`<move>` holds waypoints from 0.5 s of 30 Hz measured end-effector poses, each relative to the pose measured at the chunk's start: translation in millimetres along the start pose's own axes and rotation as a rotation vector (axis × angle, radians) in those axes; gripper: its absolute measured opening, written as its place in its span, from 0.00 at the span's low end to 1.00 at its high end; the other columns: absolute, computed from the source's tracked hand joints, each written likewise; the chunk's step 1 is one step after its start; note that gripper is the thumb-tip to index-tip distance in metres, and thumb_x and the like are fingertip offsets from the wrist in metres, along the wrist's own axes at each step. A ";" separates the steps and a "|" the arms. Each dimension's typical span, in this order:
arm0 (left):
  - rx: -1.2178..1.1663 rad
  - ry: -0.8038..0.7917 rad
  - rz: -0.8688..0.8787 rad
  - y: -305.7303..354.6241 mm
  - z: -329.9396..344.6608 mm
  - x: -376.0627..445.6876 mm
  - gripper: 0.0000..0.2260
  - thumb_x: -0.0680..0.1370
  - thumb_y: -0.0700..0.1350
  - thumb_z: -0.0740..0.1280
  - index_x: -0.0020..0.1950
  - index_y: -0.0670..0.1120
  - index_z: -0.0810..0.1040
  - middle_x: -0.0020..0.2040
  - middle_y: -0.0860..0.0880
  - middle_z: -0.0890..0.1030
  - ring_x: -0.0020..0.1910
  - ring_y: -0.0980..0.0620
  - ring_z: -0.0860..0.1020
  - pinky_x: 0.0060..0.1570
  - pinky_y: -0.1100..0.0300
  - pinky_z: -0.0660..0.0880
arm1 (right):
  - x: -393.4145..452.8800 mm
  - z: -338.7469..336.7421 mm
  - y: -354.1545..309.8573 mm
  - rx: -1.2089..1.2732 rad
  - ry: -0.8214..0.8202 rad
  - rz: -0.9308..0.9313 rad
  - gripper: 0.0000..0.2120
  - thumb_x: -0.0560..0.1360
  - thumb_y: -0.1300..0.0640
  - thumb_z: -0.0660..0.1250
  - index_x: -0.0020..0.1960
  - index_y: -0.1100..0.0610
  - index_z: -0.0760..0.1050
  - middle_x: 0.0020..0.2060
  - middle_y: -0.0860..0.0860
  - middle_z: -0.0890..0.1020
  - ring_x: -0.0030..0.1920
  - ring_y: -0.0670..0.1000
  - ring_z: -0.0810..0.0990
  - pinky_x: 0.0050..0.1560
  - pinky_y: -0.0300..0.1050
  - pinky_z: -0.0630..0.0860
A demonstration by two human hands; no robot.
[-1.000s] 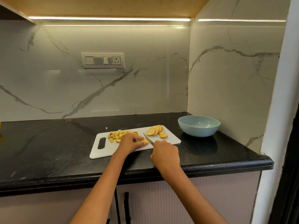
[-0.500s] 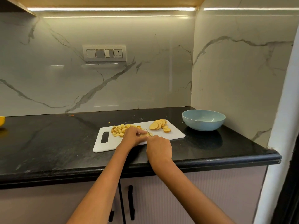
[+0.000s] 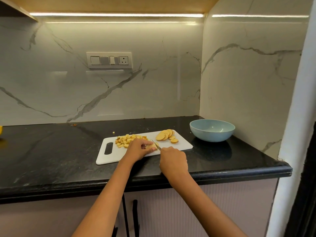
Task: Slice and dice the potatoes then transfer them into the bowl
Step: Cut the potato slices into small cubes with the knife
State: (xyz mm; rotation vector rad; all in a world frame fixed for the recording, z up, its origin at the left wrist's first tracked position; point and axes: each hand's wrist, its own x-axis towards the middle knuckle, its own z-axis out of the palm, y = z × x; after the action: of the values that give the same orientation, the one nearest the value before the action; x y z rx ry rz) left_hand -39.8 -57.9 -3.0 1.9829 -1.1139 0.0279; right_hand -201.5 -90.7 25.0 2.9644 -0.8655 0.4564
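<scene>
A white cutting board (image 3: 109,157) lies on the black counter. A heap of diced potato (image 3: 124,140) sits at its back left, and a fan of round potato slices (image 3: 165,135) at its back right. My left hand (image 3: 139,148) presses a potato slice (image 3: 151,146) flat near the board's middle. My right hand (image 3: 173,162) grips a knife (image 3: 157,145) whose blade touches that slice just right of my left fingers. An empty light-blue bowl (image 3: 212,135) stands to the right of the board.
The counter's front edge (image 3: 153,183) runs just under my right wrist. Marble walls close the back and right side. A stray potato bit (image 3: 113,132) lies behind the board. A yellow object (image 3: 1,130) peeks in at the far left.
The knife blade has stayed at the slice under my left fingers, with small cutting motion. My head has shifted, so the scene sits differently in the frame.
</scene>
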 end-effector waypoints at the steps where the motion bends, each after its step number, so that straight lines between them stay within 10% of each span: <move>1: 0.005 -0.005 -0.013 -0.6 -0.5 0.3 0.17 0.73 0.45 0.70 0.61 0.42 0.78 0.56 0.47 0.80 0.54 0.52 0.75 0.55 0.61 0.71 | 0.4 0.2 1.0 0.030 -0.003 0.032 0.14 0.80 0.60 0.55 0.64 0.59 0.69 0.57 0.56 0.76 0.55 0.54 0.77 0.50 0.46 0.73; 15: -0.057 0.013 -0.073 -2.5 -0.1 -0.5 0.17 0.72 0.44 0.72 0.60 0.42 0.79 0.53 0.45 0.80 0.51 0.51 0.75 0.49 0.63 0.68 | -1.7 5.4 -6.7 0.057 0.021 0.048 0.13 0.80 0.59 0.57 0.64 0.60 0.70 0.55 0.56 0.78 0.53 0.54 0.79 0.50 0.45 0.75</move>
State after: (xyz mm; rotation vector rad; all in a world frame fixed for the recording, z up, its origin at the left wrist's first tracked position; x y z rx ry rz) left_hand -38.2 -56.9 -4.8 1.9678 -1.0227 -0.0291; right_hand -197.8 -84.6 19.7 2.9903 -0.9384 0.5212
